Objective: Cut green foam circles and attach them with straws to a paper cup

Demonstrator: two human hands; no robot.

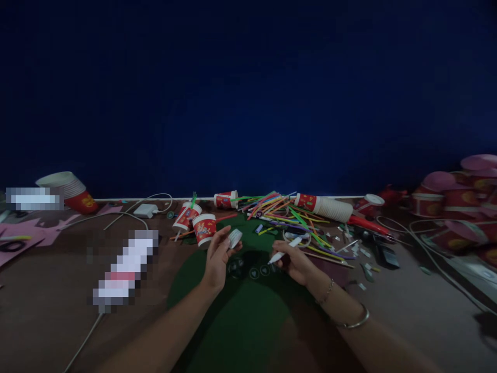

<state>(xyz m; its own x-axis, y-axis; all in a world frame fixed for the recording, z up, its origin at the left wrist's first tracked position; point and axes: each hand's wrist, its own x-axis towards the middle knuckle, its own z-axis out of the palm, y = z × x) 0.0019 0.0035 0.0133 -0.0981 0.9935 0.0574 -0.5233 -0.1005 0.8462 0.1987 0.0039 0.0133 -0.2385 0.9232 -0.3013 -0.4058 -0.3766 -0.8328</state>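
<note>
My left hand [218,259] holds a small white piece with faint markings [235,238] between thumb and fingers, above a dark green mat [233,316]. To its right, my right hand [295,263] grips a white pen [276,257], its tip pointing left and down. Small round discs with pale marks [254,272] lie on the mat between the hands. Just behind my left hand stands a red paper cup [204,229], with another red cup [187,215] leaning beside it.
Behind the hands lie a heap of coloured straws [272,203] and a stack of cups on its side [330,207]. Red cups with pink tops [460,199] crowd the right. A white charger [146,211], cables and stacked cups [70,189] are at the left.
</note>
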